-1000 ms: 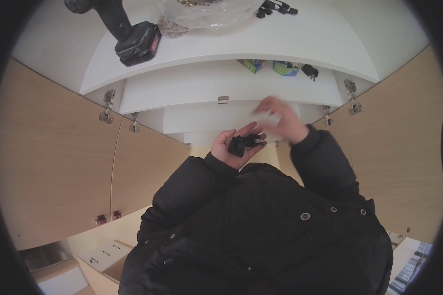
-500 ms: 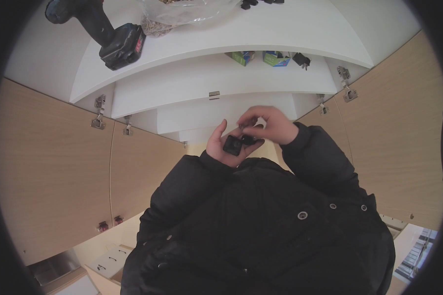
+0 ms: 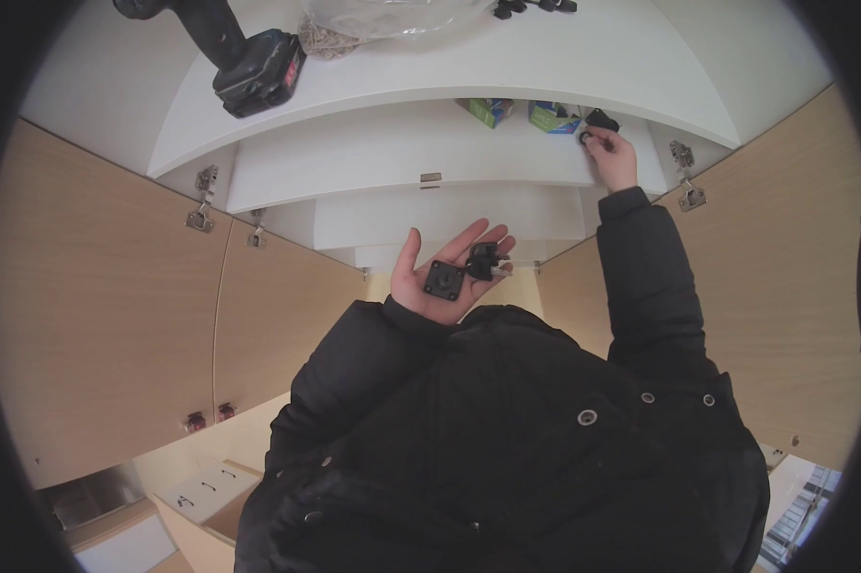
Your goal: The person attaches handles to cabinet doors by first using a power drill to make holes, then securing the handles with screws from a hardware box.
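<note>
My left hand (image 3: 440,286) is palm up with its fingers spread. On it rests a black square cabinet lock (image 3: 444,280) with holes at its corners. Beside that, over the fingers, are black-headed keys (image 3: 486,262) with metal blades. At the right end of the middle shelf, my right hand (image 3: 612,158) has its thumb and fingers pinched on a small round black piece (image 3: 585,138), whose kind I cannot make out. Just behind those fingers another black piece (image 3: 602,120) sits on the shelf.
Green and blue boxes (image 3: 552,117) stand on the middle shelf (image 3: 354,148). Above, a cordless drill (image 3: 258,72), a clear plastic bag (image 3: 402,14) and small black parts (image 3: 535,8) lie on the upper shelf. Open wooden doors (image 3: 125,286) on metal hinges (image 3: 201,201) flank me.
My right hand has left the keys over my left palm and moved up and right to the shelf. My left hand has stayed near its place, with lock and keys now uncovered.
</note>
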Demonstrator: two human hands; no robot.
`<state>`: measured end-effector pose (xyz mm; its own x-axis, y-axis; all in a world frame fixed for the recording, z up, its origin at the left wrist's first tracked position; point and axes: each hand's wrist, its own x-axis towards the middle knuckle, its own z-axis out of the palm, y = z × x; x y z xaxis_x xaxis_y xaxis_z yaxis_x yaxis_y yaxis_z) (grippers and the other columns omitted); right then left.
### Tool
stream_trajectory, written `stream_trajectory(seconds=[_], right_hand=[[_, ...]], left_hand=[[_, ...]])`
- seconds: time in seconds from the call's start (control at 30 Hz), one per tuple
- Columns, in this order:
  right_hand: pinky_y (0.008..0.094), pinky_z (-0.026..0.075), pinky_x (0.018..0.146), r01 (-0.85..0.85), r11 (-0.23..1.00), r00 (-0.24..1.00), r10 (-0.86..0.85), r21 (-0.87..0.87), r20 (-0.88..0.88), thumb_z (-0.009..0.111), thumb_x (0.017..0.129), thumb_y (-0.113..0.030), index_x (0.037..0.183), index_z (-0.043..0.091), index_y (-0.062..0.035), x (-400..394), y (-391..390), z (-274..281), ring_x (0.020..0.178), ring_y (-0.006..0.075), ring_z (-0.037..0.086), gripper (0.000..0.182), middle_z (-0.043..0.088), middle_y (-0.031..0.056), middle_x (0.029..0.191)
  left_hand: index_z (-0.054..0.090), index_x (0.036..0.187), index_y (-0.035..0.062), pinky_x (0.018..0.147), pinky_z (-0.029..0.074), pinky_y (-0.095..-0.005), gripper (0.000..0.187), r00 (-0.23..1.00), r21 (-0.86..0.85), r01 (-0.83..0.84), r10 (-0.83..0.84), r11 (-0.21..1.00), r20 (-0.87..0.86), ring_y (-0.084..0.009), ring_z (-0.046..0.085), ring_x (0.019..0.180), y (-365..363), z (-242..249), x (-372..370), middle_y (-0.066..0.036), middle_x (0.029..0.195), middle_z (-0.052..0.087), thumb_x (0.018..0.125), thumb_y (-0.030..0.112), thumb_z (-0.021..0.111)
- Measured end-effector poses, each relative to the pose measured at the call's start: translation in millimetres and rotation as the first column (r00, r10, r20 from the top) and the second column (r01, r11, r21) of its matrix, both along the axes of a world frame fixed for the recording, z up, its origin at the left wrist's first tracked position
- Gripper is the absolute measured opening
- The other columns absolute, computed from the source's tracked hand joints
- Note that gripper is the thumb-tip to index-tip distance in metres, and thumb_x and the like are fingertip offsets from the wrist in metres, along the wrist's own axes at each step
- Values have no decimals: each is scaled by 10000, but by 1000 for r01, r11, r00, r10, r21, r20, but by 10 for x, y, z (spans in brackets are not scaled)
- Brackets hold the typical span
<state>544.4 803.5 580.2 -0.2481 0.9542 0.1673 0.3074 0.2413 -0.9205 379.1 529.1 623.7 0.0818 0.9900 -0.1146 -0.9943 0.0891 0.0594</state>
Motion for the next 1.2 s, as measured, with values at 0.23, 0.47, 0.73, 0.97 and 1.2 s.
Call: stream_trajectory(seconds=[0.23, 0.47, 0.73, 0.97, 1.2], right_hand=[[246, 416, 749, 42, 994, 971, -64, 97, 228, 550, 752, -169, 933, 610, -52, -77, 179, 5, 822, 159, 552, 224, 613, 65, 884], [245, 424, 724, 39, 973, 977, -85, 228, 196, 549, 746, -133, 872, 623, -67, -106, 147, -58, 777, 147, 546, 160, 612, 43, 850], [207, 414, 661, 131, 989, 986, -137, 65, 92, 585, 720, -164, 872, 616, -63, -100, 106, 15, 713, 113, 536, 185, 608, 36, 771], [216, 396, 713, 172, 962, 984, -158, 213, -82, 553, 752, -165, 926, 588, -102, -149, -315, 183, 768, 104, 505, 188, 587, 5, 859], [235, 395, 579, -696, 658, 695, 718, 288, 37, 671, 677, -213, 989, 556, -107, -414, -1585, 583, 788, 153, 470, 349, 488, 60, 946]], left_hand=[[306, 1250, 3, 990, 187, -492, 777, 1000, 51, -30, 29, 998, 8, -371, 191, 1224, -37, 48, -29, -220, 1329, 181, 773, 612, 235], [298, 1269, 53, 998, 159, -482, 698, 993, 196, -22, 44, 980, -113, -354, 176, 1230, -25, -50, -54, -202, 1334, 184, 659, 347, 467], [282, 1281, 72, 1012, 124, -472, 814, 978, 264, 40, 17, 964, -208, -330, 117, 1253, -15, -94, -108, -188, 1346, 158, 514, 188, 528], [239, 1293, 66, 1026, 115, -471, 872, 987, 256, 37, 5, 966, -159, -343, 126, 1239, 1, -98, -118, -207, 1340, 137, 484, 151, 550], [155, 1308, 45, 1027, 127, -444, 881, 989, 254, 73, -37, 964, -142, -402, 306, 1130, 52, -221, -150, -239, 1215, 347, 510, 142, 514]])
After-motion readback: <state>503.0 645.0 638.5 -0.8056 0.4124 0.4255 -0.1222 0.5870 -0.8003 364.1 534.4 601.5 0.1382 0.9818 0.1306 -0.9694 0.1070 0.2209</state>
